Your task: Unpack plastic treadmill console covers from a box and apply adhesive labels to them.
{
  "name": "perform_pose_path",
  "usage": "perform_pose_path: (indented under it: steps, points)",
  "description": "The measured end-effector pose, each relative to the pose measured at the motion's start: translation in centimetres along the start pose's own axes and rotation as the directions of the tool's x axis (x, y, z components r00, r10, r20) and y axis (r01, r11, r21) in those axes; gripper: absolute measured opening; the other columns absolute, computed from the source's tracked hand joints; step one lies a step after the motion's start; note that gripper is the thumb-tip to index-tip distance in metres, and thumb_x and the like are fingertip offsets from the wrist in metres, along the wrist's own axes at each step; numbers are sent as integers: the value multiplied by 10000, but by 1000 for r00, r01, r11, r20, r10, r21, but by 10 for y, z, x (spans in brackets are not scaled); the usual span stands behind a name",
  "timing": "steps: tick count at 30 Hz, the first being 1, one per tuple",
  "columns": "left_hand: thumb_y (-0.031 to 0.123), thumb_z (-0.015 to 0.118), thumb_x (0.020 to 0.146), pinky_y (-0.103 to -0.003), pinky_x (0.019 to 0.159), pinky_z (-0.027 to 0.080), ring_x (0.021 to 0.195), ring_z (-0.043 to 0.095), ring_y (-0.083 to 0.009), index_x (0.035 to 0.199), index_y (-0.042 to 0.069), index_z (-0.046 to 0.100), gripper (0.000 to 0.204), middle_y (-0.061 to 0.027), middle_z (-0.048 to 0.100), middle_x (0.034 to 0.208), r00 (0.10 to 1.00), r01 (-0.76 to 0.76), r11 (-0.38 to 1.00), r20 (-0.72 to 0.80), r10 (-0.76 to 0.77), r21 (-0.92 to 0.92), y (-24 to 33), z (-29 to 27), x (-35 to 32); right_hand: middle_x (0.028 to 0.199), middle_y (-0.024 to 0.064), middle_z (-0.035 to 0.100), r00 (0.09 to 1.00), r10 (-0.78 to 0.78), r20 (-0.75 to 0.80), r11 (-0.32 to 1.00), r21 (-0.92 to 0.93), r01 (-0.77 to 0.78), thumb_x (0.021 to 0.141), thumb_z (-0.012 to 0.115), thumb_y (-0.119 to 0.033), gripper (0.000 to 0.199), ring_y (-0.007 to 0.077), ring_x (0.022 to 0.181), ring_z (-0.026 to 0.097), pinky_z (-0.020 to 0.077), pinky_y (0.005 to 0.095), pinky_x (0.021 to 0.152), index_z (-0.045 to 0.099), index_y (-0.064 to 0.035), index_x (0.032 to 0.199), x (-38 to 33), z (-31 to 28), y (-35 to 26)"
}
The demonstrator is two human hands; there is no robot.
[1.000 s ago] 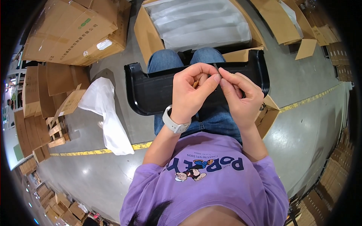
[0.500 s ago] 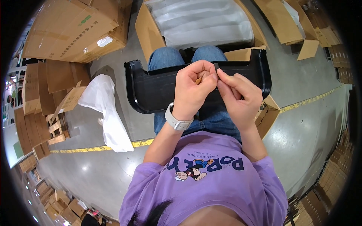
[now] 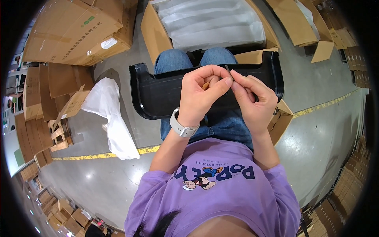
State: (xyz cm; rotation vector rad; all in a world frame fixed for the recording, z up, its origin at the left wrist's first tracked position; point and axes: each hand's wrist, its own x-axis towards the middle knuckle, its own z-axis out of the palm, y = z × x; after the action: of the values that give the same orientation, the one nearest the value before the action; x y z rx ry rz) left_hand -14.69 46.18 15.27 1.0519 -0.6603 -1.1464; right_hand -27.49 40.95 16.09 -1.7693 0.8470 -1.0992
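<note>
A wide black plastic panel [image 3: 158,93] with raised, rounded ends lies across my lap. Over its middle, my left hand [image 3: 201,91] and my right hand [image 3: 256,98] meet at the fingertips. Between them they pinch a small thin dark strip [image 3: 228,70], its upper end sticking up past the fingers. Curled in my left fingers is also a small tan piece [image 3: 205,85]; its kind is hidden. My right fingers are closed, with thumb and forefinger on the strip's lower part.
An open carton [image 3: 154,33] with white-wrapped rows stands beyond my knees. A white plastic bag [image 3: 106,98] lies on the grey floor at left, near stacked cartons [image 3: 75,31]. Another open carton [image 3: 280,122] sits by my right leg. A yellow line [image 3: 325,104] crosses the floor.
The strip has tilted and shows its thin edge now. My left thumb has moved right to my right fingertips, and my right hand has shifted slightly right.
</note>
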Motion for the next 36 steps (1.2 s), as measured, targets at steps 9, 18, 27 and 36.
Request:
perform_pose_path:
  steps: [9,18,27,36]
  points:
    - [30,639,793,-172,462,233,521,301,19,807,-8,624,43,106,394,560,999,-7,999,-50,10,49,1,-4,8,551,35,423,985,-168,45,972,-159,173,725,679,56,250,87,446,363,279,234,409,695,-28,960,10,6,1]
    - [17,605,755,-171,490,354,560,432,10,737,-1,593,28,58,491,581,986,-162,986,56,159,50,-25,-8,1,579,-16,366,986,-108,124,951,-278,139,690,691,106,241,67,513,294,187,226,457,684,29,918,-5,-3,1]
    - [34,602,743,-220,438,278,455,336,-21,703,-5,577,62,31,414,463,967,-239,957,131,219,166,-6,-17,2,583,-35,381,967,-25,253,987,-145,63,699,677,88,175,34,520,290,158,210,473,681,33,865,9,-11,4]
    - [33,607,739,-218,443,276,473,343,-20,678,6,540,95,29,418,496,973,-222,958,99,207,180,-18,-17,7,651,-46,466,978,113,177,990,62,-126,753,650,21,52,18,557,318,184,184,508,637,16,803,9,-4,14]
